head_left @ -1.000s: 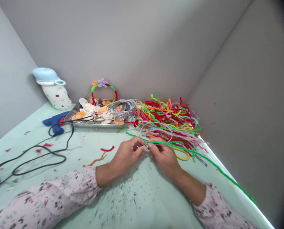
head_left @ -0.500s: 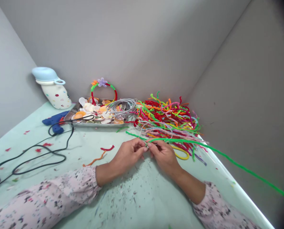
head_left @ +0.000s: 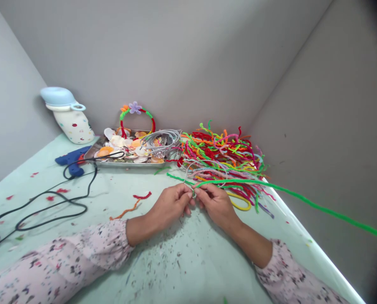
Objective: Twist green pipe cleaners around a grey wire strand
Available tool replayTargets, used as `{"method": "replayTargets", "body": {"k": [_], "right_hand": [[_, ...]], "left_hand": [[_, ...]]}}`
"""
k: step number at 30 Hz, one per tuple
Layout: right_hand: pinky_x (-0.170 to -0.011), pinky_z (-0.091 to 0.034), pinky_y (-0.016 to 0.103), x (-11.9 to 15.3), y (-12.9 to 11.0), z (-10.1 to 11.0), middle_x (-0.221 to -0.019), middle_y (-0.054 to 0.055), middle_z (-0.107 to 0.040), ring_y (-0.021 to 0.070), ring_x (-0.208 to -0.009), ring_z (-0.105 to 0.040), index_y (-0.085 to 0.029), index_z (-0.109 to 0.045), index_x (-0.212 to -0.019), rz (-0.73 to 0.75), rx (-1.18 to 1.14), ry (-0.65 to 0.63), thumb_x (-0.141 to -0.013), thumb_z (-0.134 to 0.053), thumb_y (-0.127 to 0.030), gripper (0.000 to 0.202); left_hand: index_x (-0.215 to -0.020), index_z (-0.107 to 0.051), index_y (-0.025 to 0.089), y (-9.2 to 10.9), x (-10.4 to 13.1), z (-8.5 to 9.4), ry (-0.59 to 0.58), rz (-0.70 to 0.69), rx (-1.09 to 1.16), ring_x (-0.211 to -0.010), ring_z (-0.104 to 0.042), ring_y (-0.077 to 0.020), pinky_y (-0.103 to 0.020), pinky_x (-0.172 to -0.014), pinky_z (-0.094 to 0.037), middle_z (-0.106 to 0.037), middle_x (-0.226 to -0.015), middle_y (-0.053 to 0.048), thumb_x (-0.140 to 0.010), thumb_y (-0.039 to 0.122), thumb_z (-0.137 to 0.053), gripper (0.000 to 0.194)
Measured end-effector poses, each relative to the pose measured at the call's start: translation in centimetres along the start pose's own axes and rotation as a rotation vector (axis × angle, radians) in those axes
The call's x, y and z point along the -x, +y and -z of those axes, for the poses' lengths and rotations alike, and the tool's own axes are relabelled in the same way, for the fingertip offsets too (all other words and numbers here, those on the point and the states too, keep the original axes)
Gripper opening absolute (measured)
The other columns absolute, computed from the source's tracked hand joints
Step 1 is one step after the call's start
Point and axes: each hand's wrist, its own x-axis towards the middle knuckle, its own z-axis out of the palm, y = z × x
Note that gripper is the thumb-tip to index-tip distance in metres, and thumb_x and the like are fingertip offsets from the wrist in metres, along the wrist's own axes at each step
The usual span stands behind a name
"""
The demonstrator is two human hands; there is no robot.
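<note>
In the head view, both hands meet above the table's middle, fingertips nearly touching. My left hand [head_left: 171, 207] is closed in a pinch on a thin grey wire loop [head_left: 227, 169], which curves up and away behind the fingers. My right hand [head_left: 218, 207] pinches a long green pipe cleaner [head_left: 315, 207] where it meets the wire. Its long end stretches out past the table's right edge; a short green end sticks out to the left beyond the fingers. Fingertips hide how the two are joined.
Behind the hands lies a heap of coloured pipe cleaners [head_left: 220, 147]. A metal tray [head_left: 128, 165] holds shells, a grey wire coil [head_left: 165, 141] and a flower-trimmed hoop [head_left: 153, 124]. Leftward are a blue glue gun [head_left: 73, 160], its black cord [head_left: 62, 216] and a bottle [head_left: 76, 126].
The long free end of the green pipe cleaner has swung upward on the right. Both hands keep nearly the same place and pinch.
</note>
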Motion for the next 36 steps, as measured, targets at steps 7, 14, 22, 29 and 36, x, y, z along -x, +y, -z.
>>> {"method": "replayTargets", "body": {"k": [7, 14, 22, 29, 36], "right_hand": [[-0.049, -0.038, 0.021, 0.0, -0.1, 0.1, -0.055, -0.005, -0.052, 0.0101, -0.050, -0.047, -0.019, -0.061, -0.075, 0.002, -0.011, -0.042, -0.085, -0.055, -0.040, 0.024], [-0.048, -0.037, 0.021, 0.0, -0.1, 0.2, -0.055, -0.005, -0.051, 0.0095, -0.049, -0.046, -0.019, -0.058, -0.073, 0.015, -0.029, -0.077, -0.086, -0.054, -0.040, 0.025], [-0.047, -0.036, 0.020, -0.3, 0.4, 0.2, -0.059, -0.004, -0.051, 0.0087, -0.050, -0.046, -0.019, -0.058, -0.072, -0.023, -0.062, -0.111, -0.087, -0.053, -0.041, 0.027], [-0.048, -0.036, 0.021, -0.3, 0.4, 0.3, -0.059, -0.004, -0.050, 0.0084, -0.050, -0.045, -0.018, -0.056, -0.067, -0.002, -0.052, -0.134, -0.088, -0.051, -0.041, 0.031], [-0.047, -0.034, 0.020, -0.2, 0.5, 0.4, -0.055, -0.005, -0.049, 0.0086, -0.049, -0.044, -0.019, -0.058, -0.068, -0.006, -0.058, -0.138, -0.087, -0.053, -0.038, 0.027]], "left_hand": [[-0.076, -0.054, 0.016, -0.2, -0.3, 0.1, -0.046, 0.066, 0.039, -0.044, -0.050, -0.0073, -0.018, -0.041, -0.035, -0.060, -0.065, 0.000, -0.085, 0.036, -0.047, 0.023], [-0.072, -0.053, 0.016, -0.5, -0.4, 0.2, -0.089, 0.083, 0.019, -0.042, -0.045, -0.0066, -0.017, -0.039, -0.032, -0.055, -0.058, 0.001, -0.086, 0.037, -0.045, 0.027], [-0.072, -0.052, 0.015, -0.3, -0.7, 0.4, -0.081, 0.117, 0.062, -0.043, -0.045, -0.0059, -0.017, -0.040, -0.030, -0.057, -0.062, 0.001, -0.081, 0.029, -0.047, 0.018], [-0.069, -0.052, 0.015, -0.4, -1.0, 0.6, -0.112, 0.168, 0.140, -0.041, -0.046, -0.0057, -0.018, -0.038, -0.029, -0.059, -0.063, -0.001, -0.078, 0.028, -0.050, 0.016], [-0.067, -0.052, 0.015, -0.5, -1.1, 0.7, -0.121, 0.235, 0.147, -0.040, -0.042, -0.0055, -0.020, -0.039, -0.025, -0.055, -0.059, 0.001, -0.075, 0.029, -0.051, 0.016]]}}
